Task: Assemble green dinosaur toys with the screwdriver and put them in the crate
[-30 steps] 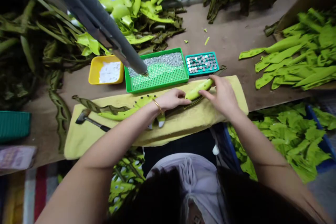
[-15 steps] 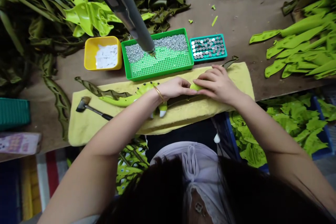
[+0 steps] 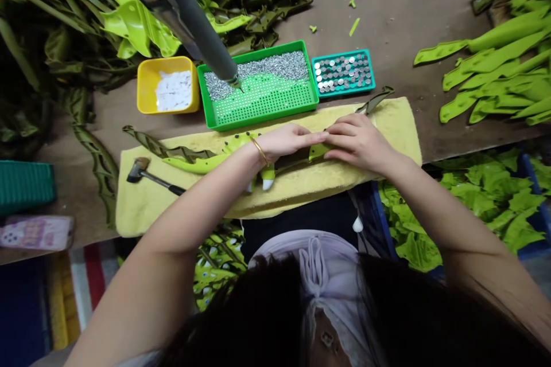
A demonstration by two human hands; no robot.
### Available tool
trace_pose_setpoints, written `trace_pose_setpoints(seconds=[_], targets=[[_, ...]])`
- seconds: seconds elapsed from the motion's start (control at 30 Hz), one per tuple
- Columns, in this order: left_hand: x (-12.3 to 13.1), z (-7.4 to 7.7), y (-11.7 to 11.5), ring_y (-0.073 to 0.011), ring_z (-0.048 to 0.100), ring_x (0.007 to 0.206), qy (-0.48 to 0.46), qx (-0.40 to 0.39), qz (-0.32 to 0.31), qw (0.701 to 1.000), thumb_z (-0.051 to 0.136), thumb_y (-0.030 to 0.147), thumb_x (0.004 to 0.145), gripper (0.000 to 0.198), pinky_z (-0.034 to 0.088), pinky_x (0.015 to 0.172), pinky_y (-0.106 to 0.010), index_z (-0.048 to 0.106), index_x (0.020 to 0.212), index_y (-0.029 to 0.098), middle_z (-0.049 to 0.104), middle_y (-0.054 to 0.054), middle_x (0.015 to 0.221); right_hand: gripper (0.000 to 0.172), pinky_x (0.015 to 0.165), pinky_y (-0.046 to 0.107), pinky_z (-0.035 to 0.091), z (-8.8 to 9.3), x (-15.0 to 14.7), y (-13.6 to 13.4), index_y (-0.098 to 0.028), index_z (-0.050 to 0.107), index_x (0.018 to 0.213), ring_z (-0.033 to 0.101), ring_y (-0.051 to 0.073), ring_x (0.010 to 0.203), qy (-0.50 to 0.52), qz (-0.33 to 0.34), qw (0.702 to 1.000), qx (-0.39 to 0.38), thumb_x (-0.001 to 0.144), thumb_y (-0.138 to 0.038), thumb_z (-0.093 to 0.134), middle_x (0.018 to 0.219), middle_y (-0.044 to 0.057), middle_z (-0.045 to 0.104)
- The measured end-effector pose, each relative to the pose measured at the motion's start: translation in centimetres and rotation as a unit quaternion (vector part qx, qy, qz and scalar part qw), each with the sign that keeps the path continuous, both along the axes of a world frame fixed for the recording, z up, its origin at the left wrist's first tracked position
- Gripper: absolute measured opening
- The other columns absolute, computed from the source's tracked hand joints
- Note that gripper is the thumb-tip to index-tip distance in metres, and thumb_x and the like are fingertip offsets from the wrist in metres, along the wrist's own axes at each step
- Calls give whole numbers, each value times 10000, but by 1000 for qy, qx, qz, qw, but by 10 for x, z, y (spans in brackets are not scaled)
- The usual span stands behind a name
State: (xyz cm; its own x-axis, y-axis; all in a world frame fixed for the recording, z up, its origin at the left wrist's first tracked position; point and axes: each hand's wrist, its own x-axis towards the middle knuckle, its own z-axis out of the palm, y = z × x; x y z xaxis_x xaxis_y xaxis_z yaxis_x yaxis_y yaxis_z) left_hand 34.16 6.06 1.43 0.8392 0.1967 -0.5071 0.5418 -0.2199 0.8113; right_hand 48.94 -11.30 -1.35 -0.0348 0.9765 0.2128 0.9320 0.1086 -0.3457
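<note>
- The long lime-green vinyl piece [image 3: 202,164] with small black dots lies across the middle of the yellow terry towel [image 3: 172,206], and its dark olive frilled edge [image 3: 167,150] runs along the towel's far side.
- A lime-green flap with a white tip [image 3: 267,178] hangs down from this piece, toward the near side of the towel.
- The left hand [image 3: 288,141] lies on the piece. Its fingers [image 3: 307,137] are straight and close together, and they do not pinch.
- The right hand [image 3: 357,143] is just beside the left hand, over the piece. Its fingers [image 3: 344,136] bend a little and press together, but I cannot tell if they pinch the vinyl.
- A thin gold bangle [image 3: 259,151] sits around the left wrist.
- A small hammer with a metal head and dark handle [image 3: 148,179] lies on the towel, at its left end.
- Behind the towel stands a green perforated plastic tray [image 3: 258,106], partly covered with silver studs [image 3: 267,67].
- The tip of a grey metal tube tool [image 3: 189,26] hangs just over this tray.
- To the tray's right, also behind the towel, is a small teal tray of round metal snaps [image 3: 343,71].
- To the tray's left, also behind the towel, is a yellow plastic box with white pieces [image 3: 148,86].
- Piles of green vinyl pieces [image 3: 495,63] lie well right of the towel.
</note>
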Motion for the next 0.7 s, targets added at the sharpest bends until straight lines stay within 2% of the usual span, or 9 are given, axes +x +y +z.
trace_pose_setpoints(seconds=[0.13,0.27,0.33,0.37,0.43,0.5,0.53,0.6,0.7], targets=[[2,-8,3,-131,506,667,-6,-83,-56,995,741,497,659,369,375,672,-270,707,769,146,581,14,665,438,937,415,396,-3,-4,3,-266,650,1222,526,234,1080,-14,1,1000,4,934,-533,456,1104,69,678],[4,-12,3,-109,479,633,3,-72,-59,996,751,422,637,332,368,658,-260,695,772,123,567,21,653,397,979,445,387,2,-8,0,-270,645,1216,522,240,1103,1,0,1000,-1,938,-497,473,1118,67,671],[2,-8,2,-105,465,623,-5,-52,-48,997,753,404,628,332,357,639,-256,685,783,119,556,24,652,379,1001,468,379,6,-12,-7,-280,655,1174,534,246,1095,35,-43,998,12,908,-517,524,1096,64,667],[1,-4,2,-108,467,628,-14,-44,-37,998,751,410,629,348,355,632,-255,682,805,119,561,21,669,386,992,467,390,9,-15,-10,-269,662,1137,548,244,1069,69,-94,993,32,890,-541,544,1060,68,665],[-3,5,1,-120,482,653,-40,-28,-13,999,739,442,647,398,361,628,-257,676,869,117,584,8,727,444,905,427,448,11,-22,-14,-230,658,1060,577,217,946,183,-240,949,90,861,-611,544,928,68,642],[-6,11,-1,-135,501,687,-66,2,3,998,717,465,672,436,382,643,-263,666,923,112,605,-7,784,505,767,360,487,10,-32,-12,-197,636,978,573,172,790,344,-335,870,114,832,-670,536,766,33,577],[-7,13,-2,-144,511,711,-77,23,4,997,706,469,683,446,396,664,-268,662,941,108,614,-15,811,514,716,329,491,8,-37,-8,-191,625,935,561,153,734,429,-340,831,105,812,-684,552,702,9,535],[-9,14,-6,-165,537,776,-95,59,0,994,691,481,700,467,424,724,-281,656,972,103,635,-31,875,498,658,283,491,2,-48,3,-189,609,849,550,130,682,574,-292,762,73,745,-675,644,615,-30,461],[-10,11,-12,-195,561,875,-116,71,-3,991,696,513,708,509,439,808,-296,659,1006,101,657,-50,966,462,629,245,495,-7,-62,14,-192,606,815,561,121,689,685,-252,679,78,649,-588,776,595,-46,456]])
